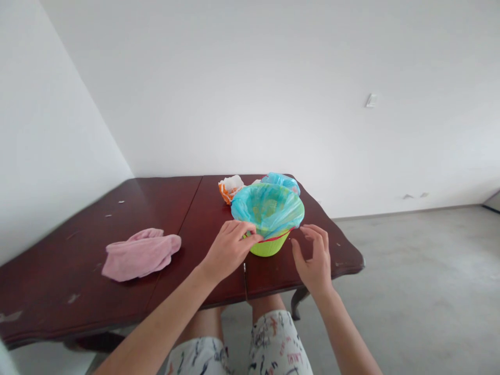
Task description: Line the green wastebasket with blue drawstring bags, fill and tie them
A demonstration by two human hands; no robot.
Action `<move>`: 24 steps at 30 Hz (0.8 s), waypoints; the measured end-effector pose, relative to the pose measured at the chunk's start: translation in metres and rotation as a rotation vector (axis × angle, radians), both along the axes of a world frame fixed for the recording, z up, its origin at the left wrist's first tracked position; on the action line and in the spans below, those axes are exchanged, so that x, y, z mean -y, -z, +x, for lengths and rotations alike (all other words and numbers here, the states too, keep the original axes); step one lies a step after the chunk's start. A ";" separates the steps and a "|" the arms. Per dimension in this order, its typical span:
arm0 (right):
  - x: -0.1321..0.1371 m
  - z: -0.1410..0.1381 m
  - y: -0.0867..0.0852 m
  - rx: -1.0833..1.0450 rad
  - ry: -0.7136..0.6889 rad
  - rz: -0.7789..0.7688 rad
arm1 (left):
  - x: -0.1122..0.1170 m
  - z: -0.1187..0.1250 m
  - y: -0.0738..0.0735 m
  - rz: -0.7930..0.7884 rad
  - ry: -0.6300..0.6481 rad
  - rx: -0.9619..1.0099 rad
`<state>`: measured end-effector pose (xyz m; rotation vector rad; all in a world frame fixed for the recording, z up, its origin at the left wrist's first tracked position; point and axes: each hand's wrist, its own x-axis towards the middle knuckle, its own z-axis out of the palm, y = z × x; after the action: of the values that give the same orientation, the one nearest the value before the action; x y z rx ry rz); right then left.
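Observation:
A light green basket (269, 247) stands upright near the front edge of the table. A thin blue plastic bag (269, 205) lines it, spread over the rim, with a red edge along the front. My left hand (234, 240) pinches the bag's edge at the front left of the rim. Just off the right side of the basket, my right hand (314, 255) has its thumb and fingers apart and holds nothing.
The dark red wooden table (211, 260) carries a folded pink cloth (140, 253) on the left. Behind the basket lie a crumpled white and orange bag (230, 188) and another blue plastic bag (282, 180). A white wall (234, 94) rises behind.

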<state>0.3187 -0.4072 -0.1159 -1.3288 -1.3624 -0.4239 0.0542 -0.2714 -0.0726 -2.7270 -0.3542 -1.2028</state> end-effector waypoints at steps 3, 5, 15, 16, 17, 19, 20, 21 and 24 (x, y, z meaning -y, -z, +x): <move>-0.001 0.000 -0.002 0.149 0.007 -0.097 | 0.007 0.003 0.024 -0.047 -0.062 -0.026; -0.004 0.002 -0.004 0.180 -0.006 -0.120 | 0.010 0.006 0.032 -0.116 -0.078 -0.053; -0.021 0.014 0.004 0.208 -0.024 0.113 | 0.006 -0.005 0.010 -0.191 -0.009 0.220; -0.021 0.015 0.007 0.223 -0.050 0.071 | 0.002 -0.007 0.007 -0.191 -0.028 0.274; -0.021 0.017 0.010 0.233 -0.074 0.023 | -0.002 -0.008 0.006 -0.203 -0.055 0.333; -0.020 0.020 0.014 0.241 -0.102 -0.080 | -0.016 -0.009 0.004 -0.271 -0.097 0.437; -0.018 0.022 0.014 0.239 -0.105 -0.119 | -0.024 -0.009 0.005 -0.327 -0.097 0.468; -0.017 0.023 0.013 0.227 -0.099 -0.137 | -0.032 -0.009 0.007 -0.398 -0.085 0.483; -0.012 0.026 0.001 0.148 -0.030 -0.012 | -0.056 -0.010 0.017 -0.624 -0.047 0.483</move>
<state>0.3451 -0.3953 -0.1170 -1.3060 -1.5077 -0.5020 0.0447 -0.2157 -0.0893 -2.8188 -0.9903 -2.0174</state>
